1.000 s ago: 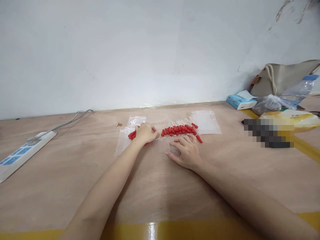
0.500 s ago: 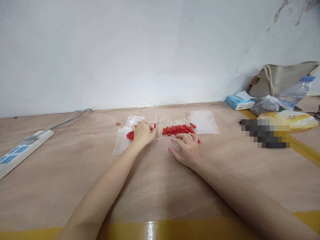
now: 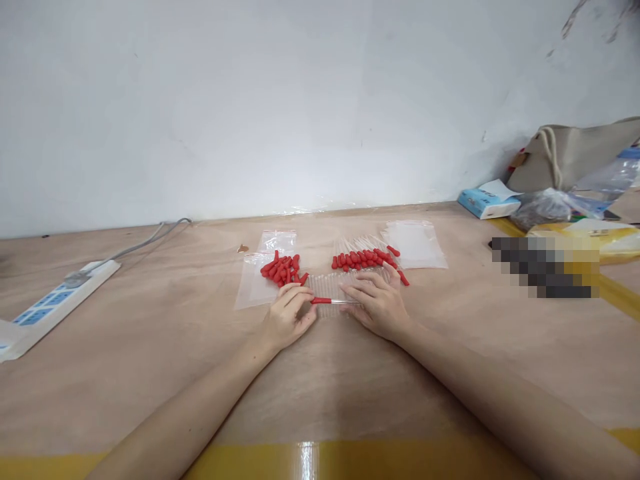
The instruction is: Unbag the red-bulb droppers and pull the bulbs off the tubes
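Observation:
My left hand (image 3: 287,319) pinches the red bulb end of a clear glass dropper (image 3: 330,301) that lies level just above the table. My right hand (image 3: 377,303) has its fingers on the dropper's glass end, over a row of bare glass tubes (image 3: 327,285). Behind my left hand a heap of loose red rubber bulbs (image 3: 281,268) rests on a clear zip bag (image 3: 253,287). Behind my right hand lies a row of droppers with red bulbs (image 3: 365,258).
A second clear bag (image 3: 416,244) lies at the back right and another (image 3: 278,240) behind the bulbs. A white power strip (image 3: 47,308) with its cable sits far left. A tissue pack (image 3: 487,201), plastic bags and a canvas bag (image 3: 575,153) crowd the right. Yellow tape (image 3: 310,460) edges the table.
My left hand left the bulb heap and came toward me holding one red bulb, which now sits on a glass tube held between both hands. My right hand shifted slightly.

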The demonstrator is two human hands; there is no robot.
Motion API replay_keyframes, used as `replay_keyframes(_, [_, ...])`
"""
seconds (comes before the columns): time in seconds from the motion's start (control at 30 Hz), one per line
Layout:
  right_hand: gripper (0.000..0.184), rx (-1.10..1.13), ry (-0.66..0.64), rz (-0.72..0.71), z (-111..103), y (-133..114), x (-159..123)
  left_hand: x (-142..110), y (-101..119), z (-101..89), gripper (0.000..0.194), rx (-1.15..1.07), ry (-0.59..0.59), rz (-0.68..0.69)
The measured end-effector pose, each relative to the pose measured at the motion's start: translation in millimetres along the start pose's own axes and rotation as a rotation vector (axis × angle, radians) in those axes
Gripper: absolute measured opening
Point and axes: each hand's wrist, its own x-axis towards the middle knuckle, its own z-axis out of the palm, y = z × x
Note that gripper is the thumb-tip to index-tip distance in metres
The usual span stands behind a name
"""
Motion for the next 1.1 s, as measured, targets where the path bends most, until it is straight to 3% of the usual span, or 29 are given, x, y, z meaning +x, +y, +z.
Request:
replay_keyframes(0.27, [0.020,0.078,-0.087,-0.060,1,-3,1,2,6,1.4,0.023,0.046,-0.096,0.006])
replay_keyframes(0.43, [0.020,0.106,-0.110,-0.083,-2,-6,0,2,6,2.4,0.010,0.090,-0.153,0.001])
replay_keyframes(0.6, [0.019,0.092,-0.137,-0.115,-6,-6,-3,1,8,-0.9,0.014,0.112,-0.240,-0.002])
replay_keyframes(1.1, [0.020,0.121,-0.083,-0.156,-11,-2,-9,-1,8,-4.3,0.018,0.095,-0.282,0.029])
